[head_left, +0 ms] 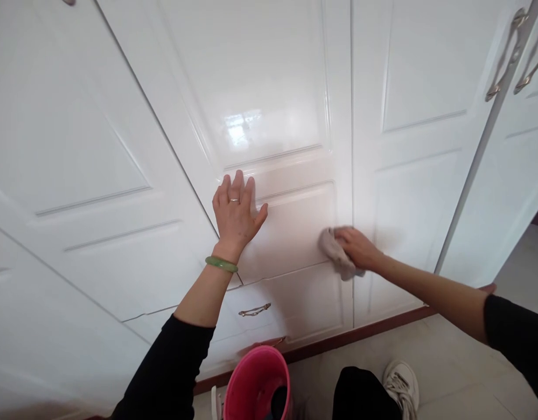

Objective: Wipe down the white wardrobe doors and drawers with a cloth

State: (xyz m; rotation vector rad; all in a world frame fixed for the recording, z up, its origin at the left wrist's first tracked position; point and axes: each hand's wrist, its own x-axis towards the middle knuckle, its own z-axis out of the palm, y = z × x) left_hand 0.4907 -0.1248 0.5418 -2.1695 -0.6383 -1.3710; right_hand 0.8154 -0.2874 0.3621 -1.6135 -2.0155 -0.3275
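My left hand (pixel 236 213) rests with fingers spread on the white cabinet door (pixel 273 70), near the strip between its upper and lower panels. A ring is on one finger and a green bangle (pixel 222 264) circles the wrist. To the right, my right hand (pixel 355 246) grips a greyish cloth (pixel 336 252), pressed against the lower right part of the same door, by the gap to the neighbouring door. The fingertips are partly hidden by the cloth. Below the door is a drawer front with a metal handle (pixel 254 310).
A pink bucket (pixel 257 376) with something dark inside stands on the pale floor (pixel 461 361) below my left hand. More white doors with metal handles (pixel 507 55) continue at the right. A dark red baseboard (pixel 321 346) runs along the bottom. My shoe (pixel 401 385) is at lower right.
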